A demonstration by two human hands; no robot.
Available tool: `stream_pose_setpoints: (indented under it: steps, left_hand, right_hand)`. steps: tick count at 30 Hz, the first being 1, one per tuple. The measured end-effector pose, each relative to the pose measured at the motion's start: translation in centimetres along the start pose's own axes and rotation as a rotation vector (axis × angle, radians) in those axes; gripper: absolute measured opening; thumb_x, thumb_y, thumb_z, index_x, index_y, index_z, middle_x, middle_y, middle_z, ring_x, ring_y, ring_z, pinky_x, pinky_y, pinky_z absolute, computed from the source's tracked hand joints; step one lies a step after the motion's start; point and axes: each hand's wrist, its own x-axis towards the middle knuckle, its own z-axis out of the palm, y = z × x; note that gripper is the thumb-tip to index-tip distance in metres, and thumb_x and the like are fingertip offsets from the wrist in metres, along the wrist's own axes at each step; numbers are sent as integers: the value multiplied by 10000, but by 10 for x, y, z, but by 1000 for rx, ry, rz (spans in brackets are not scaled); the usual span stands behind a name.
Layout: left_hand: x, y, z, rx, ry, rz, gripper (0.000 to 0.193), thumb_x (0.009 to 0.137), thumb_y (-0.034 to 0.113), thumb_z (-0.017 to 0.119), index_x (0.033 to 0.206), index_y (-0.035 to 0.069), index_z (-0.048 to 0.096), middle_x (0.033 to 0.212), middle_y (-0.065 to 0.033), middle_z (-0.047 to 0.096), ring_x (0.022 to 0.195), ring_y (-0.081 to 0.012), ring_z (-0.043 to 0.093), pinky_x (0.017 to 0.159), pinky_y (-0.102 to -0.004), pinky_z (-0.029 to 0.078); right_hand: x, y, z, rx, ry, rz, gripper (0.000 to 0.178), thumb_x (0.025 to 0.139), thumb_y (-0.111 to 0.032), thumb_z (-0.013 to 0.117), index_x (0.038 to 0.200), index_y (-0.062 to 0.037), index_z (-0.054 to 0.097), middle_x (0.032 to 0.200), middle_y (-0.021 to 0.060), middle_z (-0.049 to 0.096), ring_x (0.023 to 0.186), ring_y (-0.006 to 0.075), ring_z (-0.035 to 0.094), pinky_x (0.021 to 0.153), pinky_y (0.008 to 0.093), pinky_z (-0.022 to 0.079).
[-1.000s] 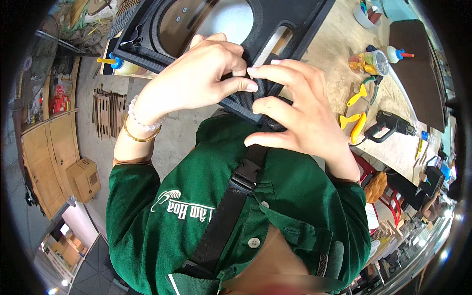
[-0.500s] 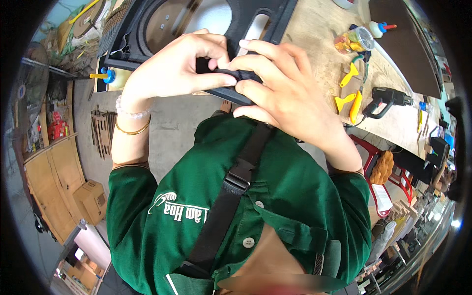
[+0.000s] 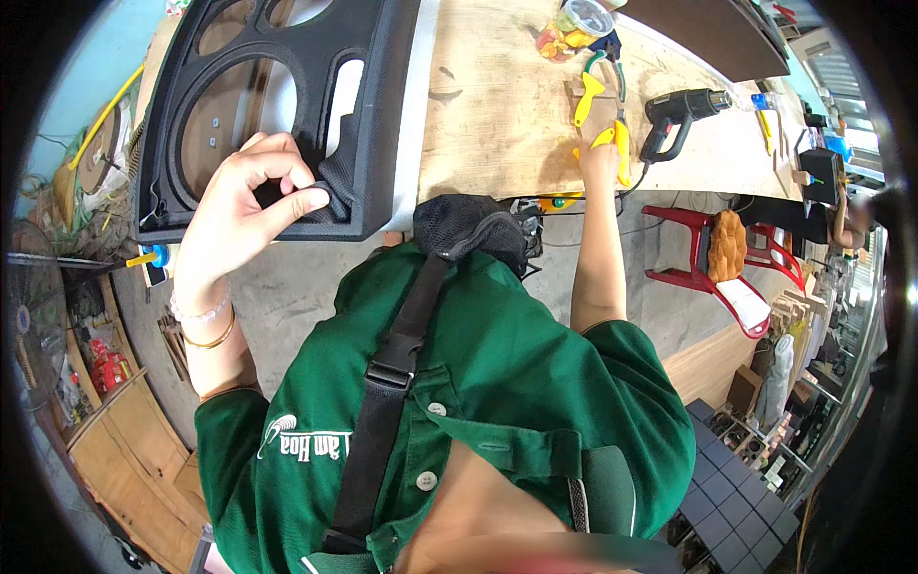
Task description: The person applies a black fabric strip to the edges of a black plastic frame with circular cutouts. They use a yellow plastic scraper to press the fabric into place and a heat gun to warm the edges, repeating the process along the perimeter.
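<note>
My left hand (image 3: 249, 196) pinches a loose fold of black fabric (image 3: 335, 187) between thumb and fingers. The fabric lies at the near right corner of a black speaker panel (image 3: 378, 143), which has round openings and a long slot. My right hand (image 3: 600, 165) is stretched out to the right over the table. Its fingers are closed over a yellow scraper (image 3: 604, 138), whose middle they cover. A second yellow scraper (image 3: 588, 99) lies just beyond, and a yellow-handled tool (image 3: 623, 158) lies right beside the hand.
Across the wooden table (image 3: 488, 105) are a heat gun (image 3: 671, 120), green-handled pliers (image 3: 620, 81) and a clear jar (image 3: 580, 24) with orange and yellow bits. A red plastic chair (image 3: 684, 251) stands past the table's front edge. A blue-capped bottle (image 3: 158, 256) shows below the panel.
My right hand has left the black fabric and reached right to the yellow scraper. My left hand still grips the fabric. The whole view has shifted, with the panel now farther left.
</note>
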Motion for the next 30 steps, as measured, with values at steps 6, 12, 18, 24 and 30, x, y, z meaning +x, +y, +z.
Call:
stream_pose_setpoints:
  steps: [6,12,18,24,30]
  left_hand:
    - [3,-1,-7,10,-66,54,246,801,178,780,749,17,602,691,-40,493,698,-188,461,710,-330,387]
    - [16,-5,-21,192,-197,206,279,799,250,782,730,58,591,716,-7,449,747,-188,470,801,-354,334]
    - [42,-15,-29,256,-374,418,253,835,247,737,728,100,561,769,2,483,801,-203,438,783,-369,300]
    - [59,-26,-31,213,-474,528,224,761,223,745,707,120,555,759,14,526,790,-208,467,763,-369,305]
    - [59,-29,-26,162,-424,541,224,711,191,752,673,119,544,714,14,508,762,-198,481,734,-359,304]
  right_hand:
    - [18,55,49,207,-277,-112,578,718,-507,810,874,39,698,763,189,696,744,324,696,695,408,545]
    - [8,-7,-60,733,-345,-147,361,848,-314,776,992,8,698,748,109,707,636,168,674,586,316,531]
    - [-100,-118,-264,1420,-397,-701,225,972,-139,637,1073,61,654,885,112,706,776,144,681,738,274,549]
    - [-155,-172,-319,1314,-493,-1196,125,877,-54,674,987,-11,715,943,78,735,772,207,682,714,305,523]
    - [-159,-180,-322,1124,-469,-1229,107,832,-81,709,937,-88,725,886,2,729,731,192,667,689,308,489]
